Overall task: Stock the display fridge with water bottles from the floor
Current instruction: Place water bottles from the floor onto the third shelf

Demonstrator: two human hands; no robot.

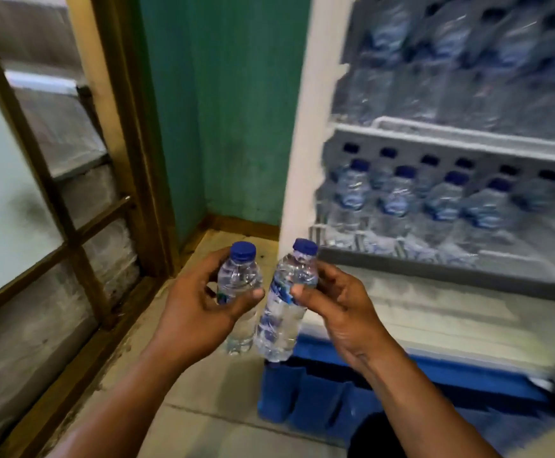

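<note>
Display fridge (297,127): stood open at the right of the view, white side frame, blue base; much of the interior was blurred.
Green wall (223,110): behind and left of the fridge, meeting a wooden frame (130,143) at far left.
Floor (210,408): pale tiles, visible beneath both forearms.
Upper shelf (467,140): carried blurred rows of bottles.
Lower shelf (434,272): carried stocked bottles (398,200) in upright rows with blue caps; the front right part was bare.
Left hand (196,309): grip clamped, thumb and fingers curled round the left bottle (239,279) at its upper body.
Right hand (342,309): grip clamped, thumb across the front of the right bottle (282,309) and fingers behind it, just below the shoulder.
Bottles held: both clear with a blue cap, cap end up, close side by side, in front of the fridge's left edge and below the lower shelf; the right one tilted, its base hanging below the grip.
</note>
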